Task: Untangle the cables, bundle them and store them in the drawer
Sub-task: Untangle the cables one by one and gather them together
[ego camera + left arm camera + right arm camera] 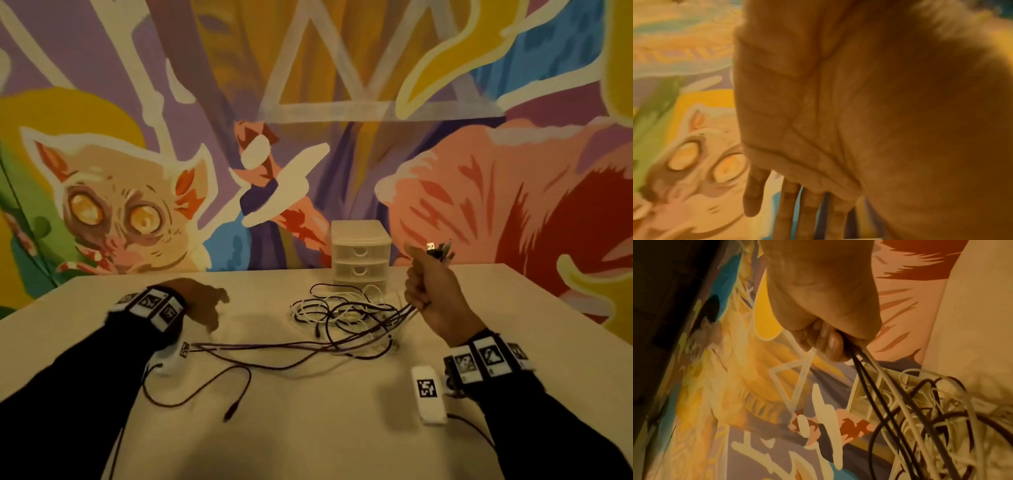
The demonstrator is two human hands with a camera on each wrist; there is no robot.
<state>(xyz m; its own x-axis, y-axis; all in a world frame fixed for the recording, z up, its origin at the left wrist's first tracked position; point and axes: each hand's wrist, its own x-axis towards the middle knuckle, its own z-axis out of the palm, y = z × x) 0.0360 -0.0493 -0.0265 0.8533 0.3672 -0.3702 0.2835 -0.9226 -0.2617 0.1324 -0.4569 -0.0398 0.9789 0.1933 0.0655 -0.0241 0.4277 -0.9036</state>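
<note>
A tangle of dark and white cables [342,318] lies on the table in front of a small white three-drawer unit [360,257], whose drawers are shut. My right hand [428,284] is raised above the table and grips several cable ends in its fist; their plugs [440,250] stick out above it. In the right wrist view the curled fingers [830,340] clamp dark and white cables [879,394] that run down to the pile. My left hand [202,305] hovers over the table at the left, holding nothing; its palm [838,113] is flat and its fingers [789,209] straight.
Dark cable strands [260,349] stretch left across the table toward my left wrist, and one loose end [229,411] lies near the front. A white tagged device [428,394] lies by my right wrist. A painted wall stands right behind the table.
</note>
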